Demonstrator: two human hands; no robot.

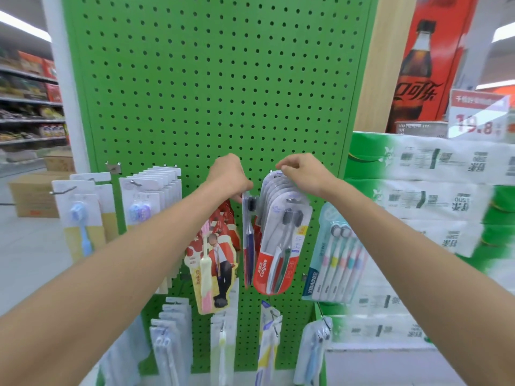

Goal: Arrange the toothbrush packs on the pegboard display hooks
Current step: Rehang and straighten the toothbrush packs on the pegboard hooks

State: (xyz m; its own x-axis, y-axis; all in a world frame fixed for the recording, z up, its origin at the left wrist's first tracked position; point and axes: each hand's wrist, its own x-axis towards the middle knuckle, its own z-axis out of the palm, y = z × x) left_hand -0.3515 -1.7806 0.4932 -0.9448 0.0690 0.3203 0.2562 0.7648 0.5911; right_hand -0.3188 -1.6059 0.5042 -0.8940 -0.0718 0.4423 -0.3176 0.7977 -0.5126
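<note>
Red-based clear Colgate toothbrush packs

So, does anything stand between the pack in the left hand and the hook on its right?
Yes. The right hand pinches the tops of the red packs hanging on that hook, covering its tip. The left hand holds its pack just beside them.

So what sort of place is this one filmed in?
Most likely a supermarket: a green pegboard hung with toothbrush packs, stocked shelves along an aisle at left, and a price sign reading 19.8 above stacked paper-roll packs at right.
</note>
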